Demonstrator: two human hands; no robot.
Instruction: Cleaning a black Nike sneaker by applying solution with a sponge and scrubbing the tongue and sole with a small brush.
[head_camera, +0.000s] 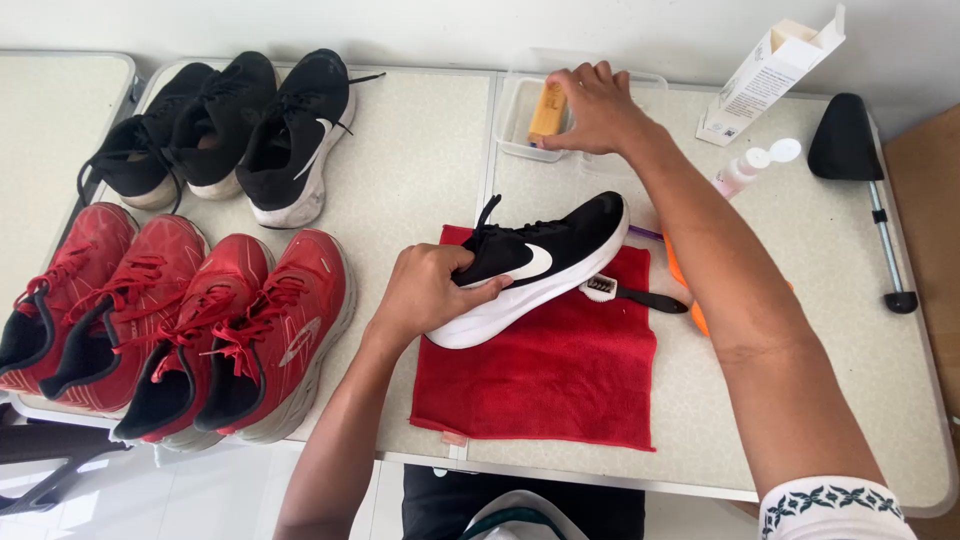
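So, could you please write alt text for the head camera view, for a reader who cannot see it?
A person's left hand holds a black shoe with a white sole on a red cloth, while the right hand dips a wooden brush into a clear tub. Four red shoes and three black shoes line the table's left side.

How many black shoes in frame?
4: three side by side at the table's far left, one on the red towel, held in the left hand. None seem hidden.
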